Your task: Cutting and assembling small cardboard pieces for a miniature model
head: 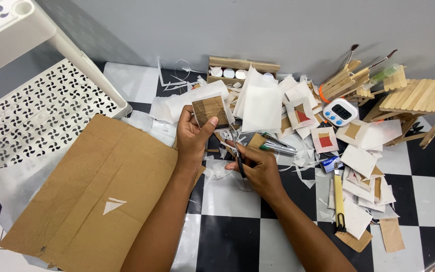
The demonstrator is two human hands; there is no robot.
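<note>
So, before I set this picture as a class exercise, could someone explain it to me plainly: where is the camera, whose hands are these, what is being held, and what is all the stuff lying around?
There is no machine here. One camera, worn on a person's head, looks down at that person's own two bare hands over a black-and-white checkered surface. The left hand holds up a small cardboard square with white paper around it. The right hand grips scissors, blades pointing up toward that piece. To the left lies a large flat cardboard sheet. Around the hands are many white paper scraps and folded paper squares. On the right sit a small white digital timer, a yellow-handled knife, paintbrushes and little structures of wooden sticks.
</note>
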